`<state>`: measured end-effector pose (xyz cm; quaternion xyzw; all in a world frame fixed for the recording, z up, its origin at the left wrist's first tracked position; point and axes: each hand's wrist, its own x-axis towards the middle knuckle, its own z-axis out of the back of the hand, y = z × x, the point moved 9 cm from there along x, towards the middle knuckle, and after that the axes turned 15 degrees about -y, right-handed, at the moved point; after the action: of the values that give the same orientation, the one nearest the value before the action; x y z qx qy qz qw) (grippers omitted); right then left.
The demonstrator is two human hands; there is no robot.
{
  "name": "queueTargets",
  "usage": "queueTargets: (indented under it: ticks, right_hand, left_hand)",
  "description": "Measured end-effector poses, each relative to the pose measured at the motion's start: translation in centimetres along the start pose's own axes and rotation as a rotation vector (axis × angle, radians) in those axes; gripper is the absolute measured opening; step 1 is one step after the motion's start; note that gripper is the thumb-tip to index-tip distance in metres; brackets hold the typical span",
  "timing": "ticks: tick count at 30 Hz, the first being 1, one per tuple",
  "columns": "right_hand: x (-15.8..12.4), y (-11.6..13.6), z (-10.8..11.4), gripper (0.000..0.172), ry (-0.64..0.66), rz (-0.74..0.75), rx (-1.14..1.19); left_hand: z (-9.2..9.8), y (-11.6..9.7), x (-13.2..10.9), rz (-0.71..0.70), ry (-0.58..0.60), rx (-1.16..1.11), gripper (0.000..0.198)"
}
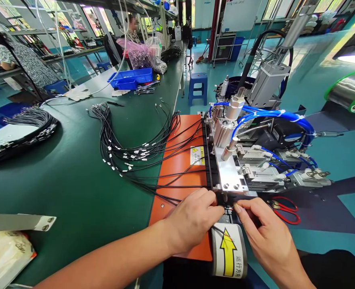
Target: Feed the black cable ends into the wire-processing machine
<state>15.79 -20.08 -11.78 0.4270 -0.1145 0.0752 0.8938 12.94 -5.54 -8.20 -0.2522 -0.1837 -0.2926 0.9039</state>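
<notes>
My left hand [197, 218] is closed at the front of the machine [231, 172], its fingers curled round a thin black cable. A short stretch of black cable [218, 229] shows below those fingers, its fine wire ends over the arrow label. Opposite it, my right hand [266, 230] pinches thumb against forefinger at the same small metal slot [226, 216]; what lies in the pinch is too small to make out. A bundle of black cables [129, 154] with white tags fans from the green table over the orange plate [180, 140] to the machine's edge.
Red-handled scissors [287, 209] lie right of the machine. A rounded cover [229, 251] bears a yellow arrow. Another cable coil [23, 130], a blue tray [132, 78] and a tissue pack [7, 257] are on the left. A wire spool [350, 91] stands right. People sit farther back.
</notes>
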Motion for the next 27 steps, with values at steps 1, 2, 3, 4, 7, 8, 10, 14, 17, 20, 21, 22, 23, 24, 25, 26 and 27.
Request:
queueTargets:
  ticks: [1,2,3,4,7,8,10,14,17,20,21,22,23,24,25,26,27]
  right_hand:
    - [0.0,0.1,0.0,0.022,-0.005,0.0,-0.007]
    - [0.0,0.1,0.0,0.023,-0.01,0.002,-0.012]
    - [0.1,0.2,0.0,0.023,-0.013,0.003,-0.016]
    - [0.1,0.2,0.0,0.023,-0.014,0.003,-0.017]
    - [0.0,-0.1,-0.2,0.024,-0.001,-0.026,-0.024]
    - [0.0,-0.3,-0.3,0.025,0.008,-0.046,-0.026]
    - [-0.1,-0.7,-0.5,0.026,0.029,-0.094,-0.028]
    - [0.0,-1.4,-1.1,0.033,0.096,-0.181,-0.019]
    - [0.2,-1.5,-1.4,0.038,0.116,-0.201,-0.004]
    - [0.2,-1.1,-1.2,0.035,0.102,-0.191,0.013]
    - [0.1,-0.9,-0.8,0.033,0.075,-0.179,0.011]
    - [0.0,-0.5,-0.3,0.031,0.032,-0.159,0.003]
    - [-0.2,0.1,0.4,0.027,-0.02,-0.126,-0.005]
    - [-0.6,0.8,1.0,0.023,-0.058,-0.075,-0.007]
    - [-1.1,1.8,1.4,0.019,-0.079,-0.011,-0.003]
    - [-1.7,2.9,1.4,0.015,-0.063,0.069,0.017]
    - [-2.6,4.0,1.0,0.013,-0.003,0.162,0.043]
  left_hand:
    - [0.0,0.0,0.0,0.0,0.0,0.001,0.021]
    - [-0.1,0.0,0.0,0.002,0.001,0.003,0.022]
    - [-0.1,0.0,-0.1,0.004,0.002,0.006,0.022]
    - [-0.1,0.0,0.0,0.007,0.006,0.011,0.022]
    - [0.1,0.0,0.1,0.02,0.034,0.036,0.021]
    - [0.2,-0.1,0.1,0.026,0.051,0.046,0.021]
    - [0.5,-0.1,0.2,0.041,0.089,0.068,0.02]
    - [0.6,-0.1,-0.1,0.065,0.133,0.08,0.02]
    - [0.3,0.2,-0.5,0.114,0.13,0.087,0.017]
    - [0.3,0.4,-0.6,0.153,0.117,0.115,0.017]
    - [0.3,0.4,-0.5,0.16,0.117,0.123,0.017]
    - [0.4,0.3,-0.5,0.169,0.124,0.129,0.017]
    - [0.5,0.3,-0.4,0.182,0.133,0.131,0.017]
    - [0.6,0.2,-0.4,0.197,0.142,0.131,0.017]
    - [0.7,0.2,-0.4,0.213,0.152,0.126,0.018]
    - [0.8,0.2,-0.5,0.229,0.163,0.12,0.017]
    - [0.8,0.1,-0.7,0.244,0.176,0.113,0.016]
